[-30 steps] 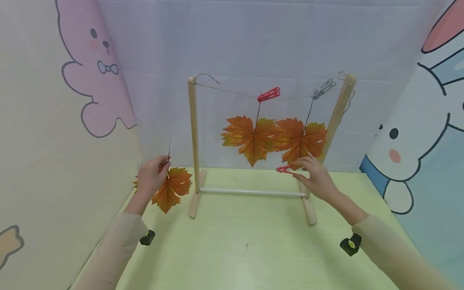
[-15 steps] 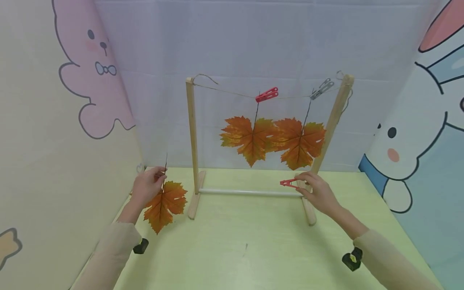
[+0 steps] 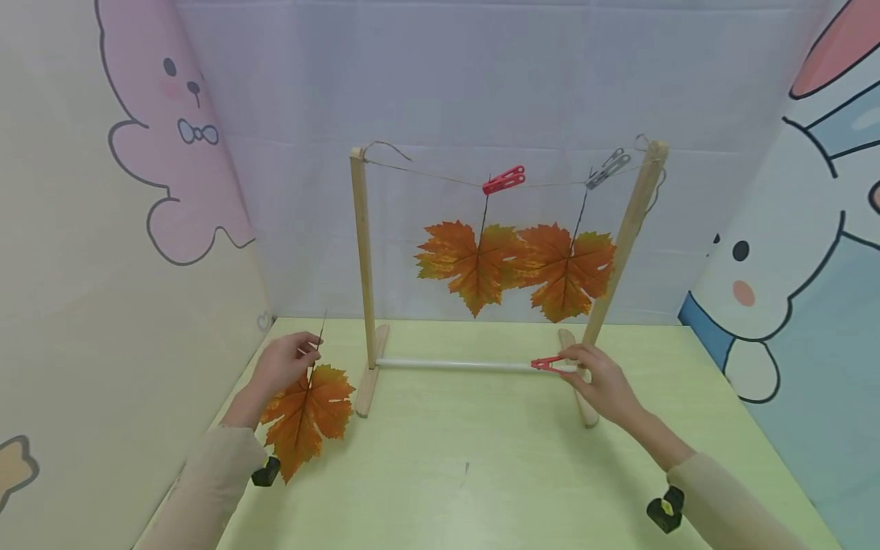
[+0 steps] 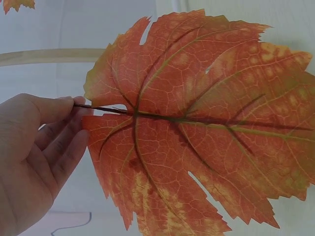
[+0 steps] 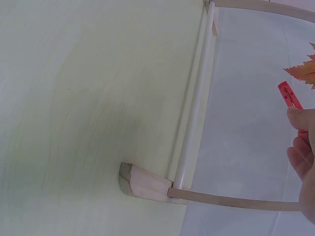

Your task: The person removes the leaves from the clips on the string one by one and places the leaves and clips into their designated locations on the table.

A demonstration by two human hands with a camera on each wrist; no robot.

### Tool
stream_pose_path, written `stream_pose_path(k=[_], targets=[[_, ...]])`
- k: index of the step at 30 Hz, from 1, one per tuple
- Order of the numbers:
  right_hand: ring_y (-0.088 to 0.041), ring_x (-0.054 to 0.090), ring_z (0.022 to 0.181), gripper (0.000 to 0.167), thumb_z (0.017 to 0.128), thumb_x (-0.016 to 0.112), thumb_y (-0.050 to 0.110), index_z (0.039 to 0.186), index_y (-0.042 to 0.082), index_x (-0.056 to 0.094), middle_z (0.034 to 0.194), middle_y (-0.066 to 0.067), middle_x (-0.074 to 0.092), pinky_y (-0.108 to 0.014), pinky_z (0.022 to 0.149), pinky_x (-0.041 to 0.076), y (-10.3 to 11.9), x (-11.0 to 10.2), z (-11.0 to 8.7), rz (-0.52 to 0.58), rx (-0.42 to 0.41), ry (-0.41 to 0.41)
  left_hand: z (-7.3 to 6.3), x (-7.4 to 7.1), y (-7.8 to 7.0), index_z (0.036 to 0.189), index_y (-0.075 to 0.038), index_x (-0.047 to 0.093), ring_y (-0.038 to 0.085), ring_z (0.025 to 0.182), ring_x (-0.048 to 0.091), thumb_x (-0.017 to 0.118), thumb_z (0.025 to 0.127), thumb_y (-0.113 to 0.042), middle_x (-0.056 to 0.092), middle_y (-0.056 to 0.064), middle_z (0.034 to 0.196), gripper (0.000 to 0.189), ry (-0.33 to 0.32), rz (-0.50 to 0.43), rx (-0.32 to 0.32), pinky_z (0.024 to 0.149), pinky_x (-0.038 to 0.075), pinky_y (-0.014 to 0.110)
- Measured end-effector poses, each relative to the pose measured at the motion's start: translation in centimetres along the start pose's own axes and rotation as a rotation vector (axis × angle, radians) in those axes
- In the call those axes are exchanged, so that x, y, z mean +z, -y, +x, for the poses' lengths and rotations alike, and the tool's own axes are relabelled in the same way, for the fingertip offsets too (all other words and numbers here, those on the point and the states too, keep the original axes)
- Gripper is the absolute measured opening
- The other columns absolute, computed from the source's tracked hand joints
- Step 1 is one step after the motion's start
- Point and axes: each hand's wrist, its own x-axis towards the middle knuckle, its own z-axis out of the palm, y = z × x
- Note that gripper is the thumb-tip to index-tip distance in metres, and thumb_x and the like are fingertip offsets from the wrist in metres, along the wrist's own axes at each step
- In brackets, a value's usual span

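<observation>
My left hand pinches the dark stem of an orange maple leaf between thumb and fingers, left of the wooden frame. The leaf hangs below that hand, its stem tip pointing up. In my right hand a red clothespin is held by its handle ends between thumb and fingers, in front of the frame's right foot. Two more orange leaves hang from the string: one leaf under a red clothespin, the other leaf under a grey clothespin.
The wooden frame has a left post, a right post and a white bottom bar. It stands on a pale yellow table. A white cloth hangs behind, and side panels with cartoon animals flank the table.
Both hands have moved down, the left with its leaf and the right with the red clothespin. The two leaves on the string stay in place.
</observation>
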Motion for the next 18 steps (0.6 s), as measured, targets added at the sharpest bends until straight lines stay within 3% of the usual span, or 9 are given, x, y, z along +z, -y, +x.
stream_pose_path(k=[6,18], targets=[[-0.019,0.058,0.082,0.032,0.066,0.075,-0.006,0.096,0.001,0.064,0.093,-0.007,0.062,-0.037,0.064,0.053,-0.3,0.5,-0.9,0.018,0.025,0.015,-0.1,0.2,0.6,0.106,0.004,0.060,0.021,0.069,0.062,0.058,0.087,-0.004,0.066,0.012,0.083,0.022,0.092,-0.027,0.003,0.056,0.048,0.030],[-0.020,0.058,0.085,0.034,0.064,0.077,-0.004,0.095,0.003,0.064,0.094,-0.005,0.062,-0.035,0.065,0.053,-0.6,1.7,-2.5,0.019,0.058,0.025,-0.6,0.6,2.1,0.107,0.006,0.060,0.023,0.068,0.063,0.057,0.087,-0.002,0.066,0.017,0.083,0.022,0.138,-0.101,-0.028,0.060,0.050,0.034]])
